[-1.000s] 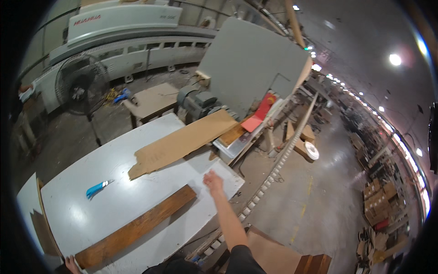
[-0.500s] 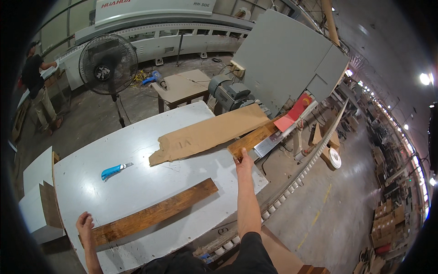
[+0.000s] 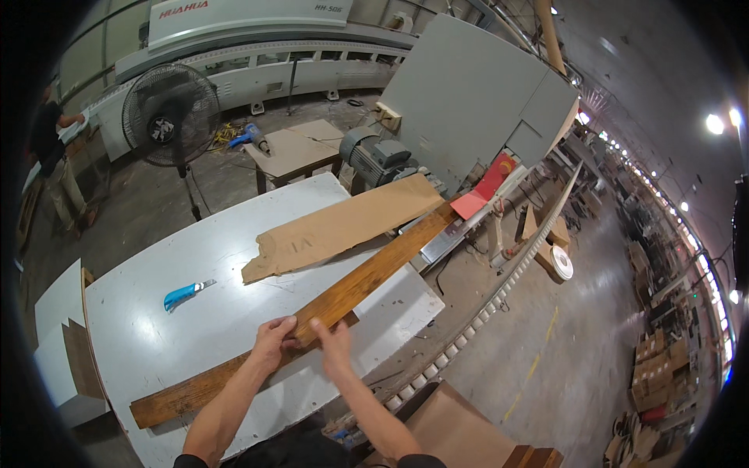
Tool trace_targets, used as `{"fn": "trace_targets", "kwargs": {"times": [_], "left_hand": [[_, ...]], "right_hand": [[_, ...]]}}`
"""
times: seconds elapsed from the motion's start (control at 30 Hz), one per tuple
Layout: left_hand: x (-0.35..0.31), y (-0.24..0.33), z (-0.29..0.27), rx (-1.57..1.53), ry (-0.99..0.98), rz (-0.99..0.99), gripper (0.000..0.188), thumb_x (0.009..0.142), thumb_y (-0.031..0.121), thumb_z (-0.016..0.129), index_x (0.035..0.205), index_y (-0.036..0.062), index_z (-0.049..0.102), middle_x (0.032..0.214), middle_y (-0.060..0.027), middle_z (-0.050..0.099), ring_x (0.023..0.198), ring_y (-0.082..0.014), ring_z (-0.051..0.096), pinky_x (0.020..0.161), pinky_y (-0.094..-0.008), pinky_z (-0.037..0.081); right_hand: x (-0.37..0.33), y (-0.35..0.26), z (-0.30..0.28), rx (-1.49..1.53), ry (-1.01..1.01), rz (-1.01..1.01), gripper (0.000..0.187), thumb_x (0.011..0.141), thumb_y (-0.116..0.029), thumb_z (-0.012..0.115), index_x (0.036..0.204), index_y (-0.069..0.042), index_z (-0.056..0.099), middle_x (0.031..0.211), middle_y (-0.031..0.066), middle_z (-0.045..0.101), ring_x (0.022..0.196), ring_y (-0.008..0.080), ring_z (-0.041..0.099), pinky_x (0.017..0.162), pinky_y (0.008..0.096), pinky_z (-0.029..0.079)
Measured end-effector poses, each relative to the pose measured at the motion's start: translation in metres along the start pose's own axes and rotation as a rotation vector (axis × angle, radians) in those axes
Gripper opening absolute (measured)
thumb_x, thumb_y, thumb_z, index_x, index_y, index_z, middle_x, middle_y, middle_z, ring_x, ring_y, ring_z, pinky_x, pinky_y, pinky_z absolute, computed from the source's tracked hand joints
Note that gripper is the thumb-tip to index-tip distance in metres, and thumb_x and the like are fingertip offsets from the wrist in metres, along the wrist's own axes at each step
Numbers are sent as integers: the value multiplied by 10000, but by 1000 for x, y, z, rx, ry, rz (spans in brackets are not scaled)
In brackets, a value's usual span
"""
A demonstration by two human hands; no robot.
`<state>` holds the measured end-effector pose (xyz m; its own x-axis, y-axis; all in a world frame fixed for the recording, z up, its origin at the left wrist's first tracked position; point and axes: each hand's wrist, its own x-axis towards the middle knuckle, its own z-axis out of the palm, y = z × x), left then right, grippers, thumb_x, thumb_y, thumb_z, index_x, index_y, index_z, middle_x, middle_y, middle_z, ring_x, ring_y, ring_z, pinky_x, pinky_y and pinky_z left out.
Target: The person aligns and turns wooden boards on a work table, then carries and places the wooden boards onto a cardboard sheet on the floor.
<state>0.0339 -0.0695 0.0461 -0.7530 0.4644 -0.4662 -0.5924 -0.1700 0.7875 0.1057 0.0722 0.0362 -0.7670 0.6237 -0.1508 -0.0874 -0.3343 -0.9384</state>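
Note:
A long brown wooden board [image 3: 378, 267] slants up from my hands, its far end at the red guard [image 3: 488, 187] of the machine. My left hand [image 3: 275, 337] grips the left edge of its near end. On the opposite edge, my right hand [image 3: 333, 343] has its thumb on top and fingers against the side. Beneath this end a second brown board [image 3: 187, 390] lies across the white table [image 3: 140, 312], partly covered by my hands. A blue-handled utility knife [image 3: 183, 296] rests on the table farther left, blade out.
A torn cardboard sheet [image 3: 335, 230] lies left of the held board. Beyond the table stand a fan [image 3: 168, 117], a small table with a blue heat gun [image 3: 253, 136], and a motor [image 3: 374, 156]. A curved roller rail [image 3: 499, 300] runs along the right. Another person [image 3: 51, 148] stands far left.
The board from the machine side has come toward me and now spans over the table. My right hand came back with it; my left hand left the lying board and took hold of its near end.

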Motion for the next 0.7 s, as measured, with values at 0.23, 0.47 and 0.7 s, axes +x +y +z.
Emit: {"fn": "trace_targets", "kwargs": {"times": [0.23, 0.47, 0.7], "left_hand": [[-63, 12, -25, 16, -37, 103, 337, 853, 220, 738, 1047, -46, 667, 851, -51, 663, 739, -130, 593, 631, -253, 470], [-190, 45, -119, 809, 103, 359, 274, 777, 75, 742, 1035, 5, 685, 878, -89, 711, 787, -206, 669, 722, -332, 544], [-270, 32, -178, 1506, 417, 1119, 253, 797, -4, 712, 1039, 66, 693, 1134, -150, 692, 1186, -394, 591, 1062, -532, 402]], "right_hand": [[-10, -3, 12, 7, -35, 129, 496, 862, -259, 750, 1208, 40, 559, 1129, 92, 615, 995, 164, 568, 881, 310, 466], [143, -62, -69, 536, 146, 182, 467, 829, -464, 747, 966, -69, 538, 967, 93, 605, 878, 271, 610, 759, 446, 502], [143, -64, -36, 754, -95, 49, 576, 899, -560, 555, 1178, -62, 484, 1186, 202, 578, 1112, 313, 593, 1006, 535, 456]]}}
